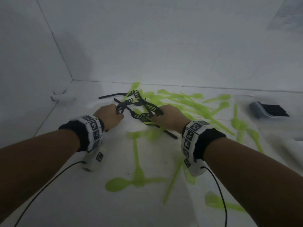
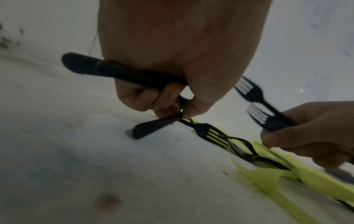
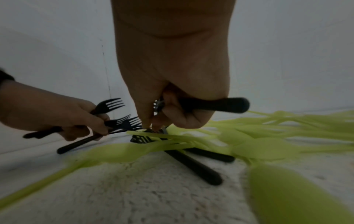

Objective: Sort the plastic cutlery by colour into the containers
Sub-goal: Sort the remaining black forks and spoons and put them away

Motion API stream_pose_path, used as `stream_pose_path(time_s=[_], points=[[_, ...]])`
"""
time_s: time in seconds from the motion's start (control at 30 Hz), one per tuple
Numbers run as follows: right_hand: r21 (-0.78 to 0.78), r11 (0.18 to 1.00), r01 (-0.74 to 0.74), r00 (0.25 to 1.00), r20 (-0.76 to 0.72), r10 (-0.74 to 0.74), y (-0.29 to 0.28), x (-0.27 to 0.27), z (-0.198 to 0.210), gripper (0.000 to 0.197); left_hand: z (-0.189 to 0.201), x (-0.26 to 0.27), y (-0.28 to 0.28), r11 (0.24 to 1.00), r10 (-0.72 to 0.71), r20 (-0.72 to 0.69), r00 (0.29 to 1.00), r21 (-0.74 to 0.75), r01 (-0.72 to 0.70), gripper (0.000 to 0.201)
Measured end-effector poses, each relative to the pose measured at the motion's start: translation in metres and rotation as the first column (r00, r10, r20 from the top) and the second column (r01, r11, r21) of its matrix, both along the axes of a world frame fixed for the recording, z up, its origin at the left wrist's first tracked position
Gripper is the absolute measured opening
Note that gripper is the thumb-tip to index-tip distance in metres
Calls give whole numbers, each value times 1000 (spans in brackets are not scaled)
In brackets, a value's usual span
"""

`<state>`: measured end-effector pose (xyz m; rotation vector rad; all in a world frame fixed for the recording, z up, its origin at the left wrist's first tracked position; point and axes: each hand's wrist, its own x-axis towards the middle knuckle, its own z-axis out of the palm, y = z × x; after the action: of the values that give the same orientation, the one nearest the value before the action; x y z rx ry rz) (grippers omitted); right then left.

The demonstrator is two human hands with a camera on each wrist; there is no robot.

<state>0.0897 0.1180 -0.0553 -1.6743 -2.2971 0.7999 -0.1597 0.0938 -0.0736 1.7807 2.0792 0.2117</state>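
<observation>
Black forks [image 1: 139, 104] tangled among lime-green spoons [image 1: 193, 102], left hand [image 1: 109, 114] and right hand [image 1: 170, 117] each clutching black forks

Head view: fingers of both hands hidden behind their backs; fork count in left hand [image 1: 109, 115] and right hand [image 1: 170, 118] can't be told. Container [image 1: 268, 110] far right: dark contents too small to ID. Green cutlery [image 3: 291, 195] near lens in right wrist view blurred, spoon vs fork unclear. Black forks [image 2: 216, 136] partly under green pieces, handles cut by frame edge.
</observation>
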Motion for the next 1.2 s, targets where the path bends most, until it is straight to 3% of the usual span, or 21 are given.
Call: stream_pose_path(time_s=[0.1, 0.2, 0.27, 0.3, 0.37, 0.4, 0.43, 0.5, 0.57, 0.67, 0.8, 0.87, 0.97, 1.13, 1.2], points=[[12, 999, -46, 988, 146, 44, 4, -12, -4, 29, 14, -19, -17, 999, -13, 4, 1000, 37, 12, 23], [-5, 1000, -2, 988, 157, 3, 8, -16, -6, 33, 25, -37, -30, 989, -116, 32, 993, 93, 113, 19], [-43, 999, 27, 986, 167, -20, 10, -15, -7, 40, 26, -41, -30, 951, -251, -154, 956, 147, 274, 16], [-70, 997, 42, 984, 175, -30, 12, -13, -8, 45, 25, -41, -27, 895, -346, -311, 885, 174, 411, 16], [-122, 991, 48, 983, 179, -26, 13, -8, -9, 47, 18, -36, -22, 750, -496, -578, 648, 91, 656, 17], [-135, 990, 38, 985, 174, -14, 12, -6, -9, 45, 15, -33, -19, 713, -519, -643, 563, 37, 700, 12], [-141, 990, 26, 986, 167, -2, 10, -4, -9, 42, 11, -29, -14, 691, -515, -676, 527, 37, 722, 18], [-123, 992, -1, 988, 154, 20, 4, -3, -7, 40, 5, -19, -6, 699, -498, -667, 554, 69, 712, 41], [-105, 994, -24, 988, 150, 39, 1, -3, -7, 35, 0, -9, 1, 723, -484, -661, 573, 66, 687, 51], [-116, 993, -18, 1000, -10, 17, 1, -1, 0, 27, 0, -7, 3, 741, -498, -668, 553, 3, 671, 39], [-158, 986, -54, 973, -229, 16, -1, 2, 16, 22, 2, -22, 1, 668, -504, -657, 561, 116, 735, 16], [-192, 977, -90, 971, -234, 44, -2, 0, 17, 25, 2, -30, -3, 629, -516, -649, 559, 156, 762, 15], [-118, 988, -95, 981, -177, 74, 2, -6, 13, 27, 4, -40, -11, 624, -522, -617, 589, 195, 757, 21], [49, 994, 95, 966, -247, -80, 7, -14, 6, 21, 11, -52, -28, 733, -437, -573, 694, 220, 643, 14], [34, 994, 102, 987, -127, -97, 9, -14, 3, 28, 17, -50, -34, 804, -423, -446, 789, 217, 554, 8]])
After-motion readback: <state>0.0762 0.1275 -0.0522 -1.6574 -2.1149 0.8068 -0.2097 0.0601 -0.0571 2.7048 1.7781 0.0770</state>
